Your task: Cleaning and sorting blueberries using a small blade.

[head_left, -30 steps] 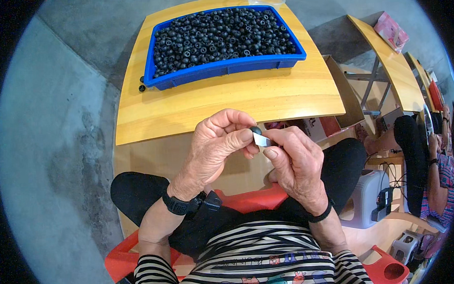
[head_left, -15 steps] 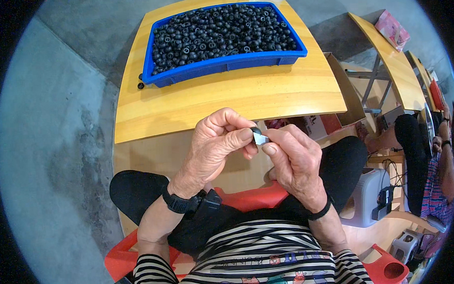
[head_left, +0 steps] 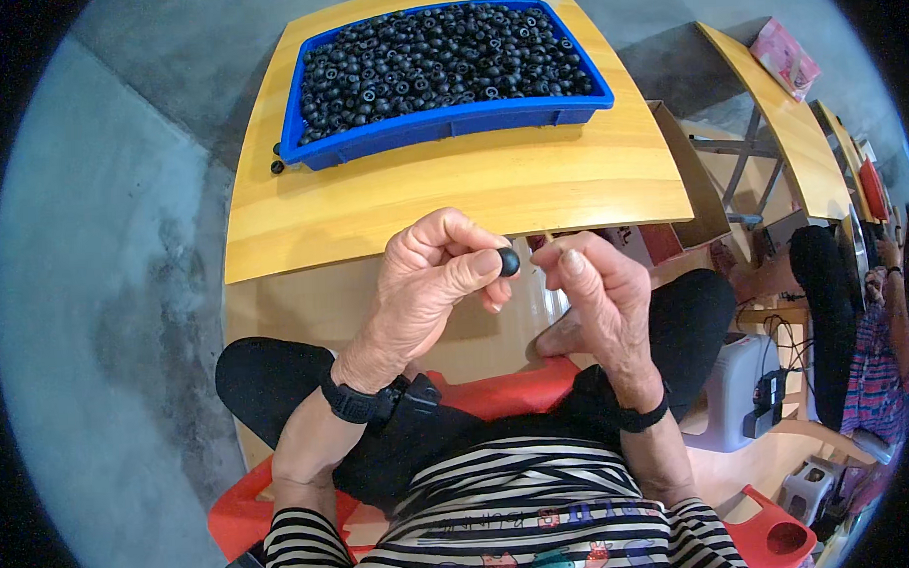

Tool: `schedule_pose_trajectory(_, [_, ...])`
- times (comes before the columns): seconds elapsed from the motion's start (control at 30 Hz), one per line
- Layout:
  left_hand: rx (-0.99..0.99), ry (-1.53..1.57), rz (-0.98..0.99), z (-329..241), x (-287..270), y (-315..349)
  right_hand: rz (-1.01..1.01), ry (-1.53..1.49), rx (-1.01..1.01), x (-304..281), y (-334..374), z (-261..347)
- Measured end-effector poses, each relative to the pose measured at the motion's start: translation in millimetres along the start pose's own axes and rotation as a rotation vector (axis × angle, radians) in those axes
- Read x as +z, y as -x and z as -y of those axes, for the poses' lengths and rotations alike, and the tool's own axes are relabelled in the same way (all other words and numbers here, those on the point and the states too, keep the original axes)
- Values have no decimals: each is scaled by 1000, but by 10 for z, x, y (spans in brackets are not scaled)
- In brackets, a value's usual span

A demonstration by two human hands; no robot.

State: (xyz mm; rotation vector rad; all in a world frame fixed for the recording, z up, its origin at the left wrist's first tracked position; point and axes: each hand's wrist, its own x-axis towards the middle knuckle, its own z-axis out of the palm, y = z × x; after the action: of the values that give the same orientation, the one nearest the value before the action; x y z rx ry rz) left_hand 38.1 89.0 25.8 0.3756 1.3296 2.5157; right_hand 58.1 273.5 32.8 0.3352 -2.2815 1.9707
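My left hand [head_left: 429, 275] pinches a small, round black part [head_left: 510, 262] between thumb and fingertips. Its smooth domed side shows, just in front of the table's near edge. A short gap to the right, my right hand [head_left: 600, 284] is closed with the thumb against the fingers. A thin pale tip [head_left: 548, 238] shows at its fingertips; what it belongs to is hidden. Beyond both hands a blue tray [head_left: 449, 124] on the table is heaped with black parts [head_left: 437, 69], several showing a ring-shaped opening.
The yellow wooden table [head_left: 452, 199] spans the space ahead. Loose black parts [head_left: 277, 166] lie beside the tray's left corner. Below the table at right stands a cardboard box [head_left: 693, 181]. A grey plastic stool [head_left: 724, 390] and another person [head_left: 882, 339] are farther right.
My right hand has drawn back from the black part, opening a gap. The flat, pale, shiny piece between the hands has gone from sight. The black part now shows its dome.
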Motion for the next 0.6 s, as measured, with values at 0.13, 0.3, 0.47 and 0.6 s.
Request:
schedule_pose_trajectory(0.13, [-45,50,-10,-13,0,10,27,26,-10,39,47,84])
schedule_pose_trajectory(0.3, [-46,16,-25,28,30,25,32,51,-78,117,10,138])
schedule_pose_trajectory(0.47, [-28,-7,0,67,28,22,20,-139,53,152,3,170])
schedule_pose_trajectory(0.6, [-47,-10,1,98,-13,24,58,-301,123,139,-1,116])
